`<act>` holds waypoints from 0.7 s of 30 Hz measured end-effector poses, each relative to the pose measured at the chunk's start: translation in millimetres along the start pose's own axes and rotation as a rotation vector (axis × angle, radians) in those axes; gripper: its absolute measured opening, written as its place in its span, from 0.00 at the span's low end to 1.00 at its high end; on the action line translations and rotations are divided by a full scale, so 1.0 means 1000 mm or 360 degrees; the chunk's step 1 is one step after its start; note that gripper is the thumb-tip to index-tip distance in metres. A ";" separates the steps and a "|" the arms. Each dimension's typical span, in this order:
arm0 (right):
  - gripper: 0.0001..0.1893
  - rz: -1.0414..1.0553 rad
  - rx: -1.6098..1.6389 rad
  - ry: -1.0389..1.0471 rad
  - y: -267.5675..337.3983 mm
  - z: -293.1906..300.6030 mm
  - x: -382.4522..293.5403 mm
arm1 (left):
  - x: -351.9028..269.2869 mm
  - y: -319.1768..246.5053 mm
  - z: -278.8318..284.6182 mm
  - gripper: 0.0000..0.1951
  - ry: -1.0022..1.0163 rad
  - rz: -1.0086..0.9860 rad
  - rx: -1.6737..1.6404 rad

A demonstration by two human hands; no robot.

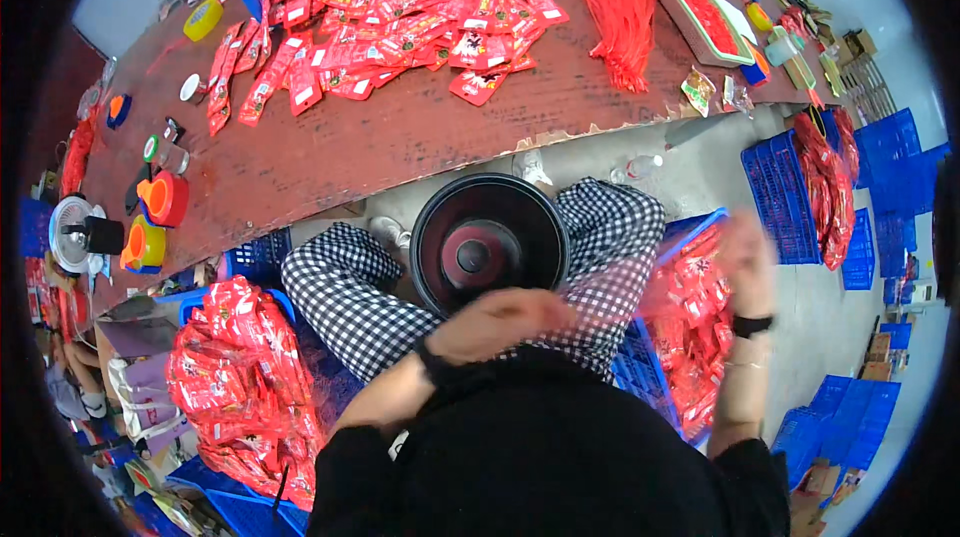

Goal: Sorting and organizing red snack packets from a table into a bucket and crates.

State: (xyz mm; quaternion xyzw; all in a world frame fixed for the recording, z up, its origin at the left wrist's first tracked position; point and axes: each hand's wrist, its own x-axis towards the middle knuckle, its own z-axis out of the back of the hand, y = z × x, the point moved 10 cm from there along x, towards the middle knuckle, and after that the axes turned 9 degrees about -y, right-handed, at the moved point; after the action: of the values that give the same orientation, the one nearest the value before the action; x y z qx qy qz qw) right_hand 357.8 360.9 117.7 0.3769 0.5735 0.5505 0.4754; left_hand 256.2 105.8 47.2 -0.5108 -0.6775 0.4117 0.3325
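Note:
My left hand (502, 321), blurred, is curled near the front rim of a black plastic bucket (491, 195) between my knees. From its fingers a smeared, see-through red strip that looks like netting (609, 295) trails across my checked trousers toward the right. My right hand (748, 255) is raised beside a blue plastic crate (651, 372) of red packets (686, 312). Motion blur hides its fingers and whether the netting reaches it. Inside, the bucket shows a raised round centre; I see no packets in it.
A reddish-brown table (360, 162) with a chipped edge bears a heap of red packets (420, 19), red netting strands (622, 19), a basket (705, 19) and tape dispensers (163, 199). Bagged red packets (240, 387) stand at my left. Blue crates (780, 195) stand right. Another person (82, 364) sits far left.

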 end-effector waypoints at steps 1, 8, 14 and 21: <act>0.11 -0.0070 -0.0145 0.0174 -0.043 -0.034 0.007 | -0.016 0.009 0.038 0.07 -0.0285 -0.0012 -0.0222; 0.17 0.0008 -0.1165 0.0874 -0.240 -0.151 0.027 | -0.072 0.065 0.251 0.08 -0.1498 0.0401 -0.0413; 0.16 0.0330 -0.1611 0.0899 -0.266 -0.143 0.001 | -0.094 0.153 0.236 0.08 -0.1440 0.0960 -0.0080; 0.15 0.0365 -0.1745 0.0892 -0.274 -0.122 -0.016 | -0.100 0.220 0.182 0.20 -0.1571 0.0541 -0.0771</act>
State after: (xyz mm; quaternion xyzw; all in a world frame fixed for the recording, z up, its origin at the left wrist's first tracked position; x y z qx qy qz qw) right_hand 270.2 282.4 -158.2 -0.0214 0.2665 0.8901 0.3690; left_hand 215.7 -0.2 -233.1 -0.4214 -0.7357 0.4822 -0.2205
